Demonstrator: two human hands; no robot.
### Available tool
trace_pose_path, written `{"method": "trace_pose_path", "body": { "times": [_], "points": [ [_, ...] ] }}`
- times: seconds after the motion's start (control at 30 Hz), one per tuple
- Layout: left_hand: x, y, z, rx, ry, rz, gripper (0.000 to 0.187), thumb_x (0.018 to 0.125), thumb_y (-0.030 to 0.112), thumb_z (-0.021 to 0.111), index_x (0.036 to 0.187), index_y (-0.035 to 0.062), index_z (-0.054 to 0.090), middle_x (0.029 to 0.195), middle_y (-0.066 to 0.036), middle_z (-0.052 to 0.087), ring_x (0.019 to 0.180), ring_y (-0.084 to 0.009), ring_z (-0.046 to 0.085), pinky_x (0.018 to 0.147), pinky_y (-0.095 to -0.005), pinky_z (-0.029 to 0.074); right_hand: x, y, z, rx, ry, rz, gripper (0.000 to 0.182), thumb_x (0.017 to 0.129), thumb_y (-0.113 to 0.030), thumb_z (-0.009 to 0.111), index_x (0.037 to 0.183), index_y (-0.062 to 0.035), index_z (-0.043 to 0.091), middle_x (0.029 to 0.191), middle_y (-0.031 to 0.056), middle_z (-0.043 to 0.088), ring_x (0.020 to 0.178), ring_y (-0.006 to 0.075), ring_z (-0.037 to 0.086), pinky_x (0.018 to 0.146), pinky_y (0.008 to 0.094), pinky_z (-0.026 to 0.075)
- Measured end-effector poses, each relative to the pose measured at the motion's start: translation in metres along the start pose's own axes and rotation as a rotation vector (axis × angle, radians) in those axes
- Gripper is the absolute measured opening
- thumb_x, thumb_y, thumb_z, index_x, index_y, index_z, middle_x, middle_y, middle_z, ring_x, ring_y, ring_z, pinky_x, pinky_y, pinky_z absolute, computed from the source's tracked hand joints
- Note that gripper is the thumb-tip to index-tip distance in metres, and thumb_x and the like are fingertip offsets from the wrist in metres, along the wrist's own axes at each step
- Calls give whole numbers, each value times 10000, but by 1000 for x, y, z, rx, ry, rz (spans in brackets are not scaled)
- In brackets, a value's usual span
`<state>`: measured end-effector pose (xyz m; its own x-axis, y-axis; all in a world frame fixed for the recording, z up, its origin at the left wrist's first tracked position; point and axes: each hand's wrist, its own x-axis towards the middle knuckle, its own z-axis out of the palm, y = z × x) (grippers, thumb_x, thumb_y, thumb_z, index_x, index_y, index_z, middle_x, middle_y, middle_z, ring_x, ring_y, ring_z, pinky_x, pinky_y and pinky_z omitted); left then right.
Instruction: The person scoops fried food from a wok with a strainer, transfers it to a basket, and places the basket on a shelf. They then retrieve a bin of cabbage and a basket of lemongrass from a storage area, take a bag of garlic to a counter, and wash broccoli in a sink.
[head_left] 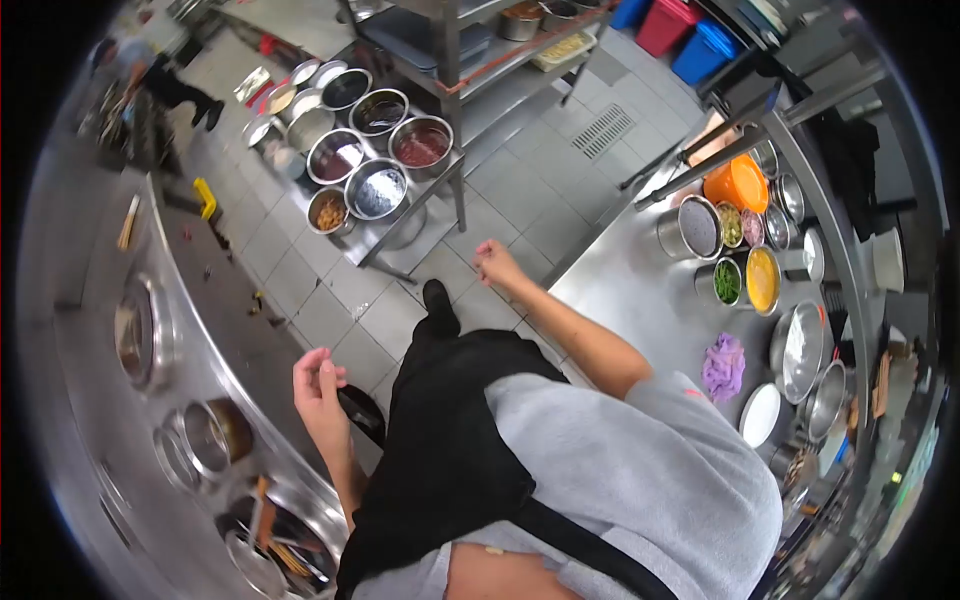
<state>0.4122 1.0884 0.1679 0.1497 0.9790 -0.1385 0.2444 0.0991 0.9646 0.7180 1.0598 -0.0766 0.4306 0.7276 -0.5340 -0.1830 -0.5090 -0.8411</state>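
Note:
My left hand is raised beside the steel counter on the left, its fingers loosely bent and apart, holding nothing. Over the tiled floor ahead of me is my right hand, its fingers curled in with nothing visible in them. Neither hand touches anything. The right hand is between a low steel table with several metal pots, one with red contents, and the right-hand steel worktop. On that worktop are an orange container, a pot of green pieces and a purple cloth.
A steel shelf rack stands ahead. A person is at the far upper left. A floor drain lies beyond my right hand. Pots and a wok with utensils sit along the left counter. Coloured bins stand at the back.

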Motion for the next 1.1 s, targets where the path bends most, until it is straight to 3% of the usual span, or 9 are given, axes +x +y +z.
{"method": "trace_pose_path", "body": {
  "times": [0.13,0.23,0.53,0.63,0.7,0.77,0.87,0.97,1.1],
  "points": [
    [91,13,24,18,-184,30,225,906,142,532,1087,8,534,1058,-79,567,788,-114,549,700,-242,425,63,6,-37,99,171,15,277,785,-101,572,1015,-11,447,744,72,533,524,133,535,396,263,433],
    [142,29,47,14,-314,48,228,906,138,532,1093,6,528,1058,-77,565,796,-112,546,704,-240,422,83,1,-66,87,309,155,278,780,-110,575,1004,-20,437,743,79,536,502,143,535,396,272,442],
    [235,65,153,44,-691,-68,242,899,121,537,1116,15,523,1044,-67,574,810,-112,548,723,-241,421,177,13,-179,225,456,346,167,774,-107,594,871,-23,487,677,80,514,477,187,531,388,333,458],
    [258,83,216,32,-797,-60,259,896,103,536,1137,10,509,1043,-70,572,813,-106,549,728,-228,422,226,18,-234,294,506,403,170,780,-108,586,899,-20,504,695,98,528,477,199,541,399,358,475],
    [273,95,269,8,-854,-78,279,894,93,534,1157,8,496,1040,-70,575,816,-100,549,719,-223,424,271,44,-279,164,548,439,194,783,-106,572,936,4,525,724,131,562,505,222,575,402,370,488],
    [291,102,330,67,-882,-127,306,886,98,544,1175,14,489,1044,-70,577,810,-102,557,717,-219,424,285,24,-314,170,668,514,194,785,-112,568,920,26,553,729,157,587,531,253,600,414,384,507],
    [316,119,426,108,-947,-194,329,883,108,549,1194,23,480,1054,-72,576,814,-110,570,726,-219,431,319,26,-373,162,690,587,173,786,-125,578,858,32,575,711,164,593,548,267,615,420,402,517],
    [331,147,508,119,-1009,-144,324,891,109,541,1195,19,477,1061,-80,577,818,-114,571,720,-223,433,344,37,-426,197,563,708,166,794,-133,566,813,31,581,698,164,587,548,267,612,438,411,523],
    [349,177,591,113,-1041,-118,316,900,110,530,1195,11,474,1066,-89,575,822,-116,571,711,-229,436,401,56,-479,426,631,651,173,812,-161,529,799,9,556,677,158,560,548,280,604,441,424,513]
  ]
}}
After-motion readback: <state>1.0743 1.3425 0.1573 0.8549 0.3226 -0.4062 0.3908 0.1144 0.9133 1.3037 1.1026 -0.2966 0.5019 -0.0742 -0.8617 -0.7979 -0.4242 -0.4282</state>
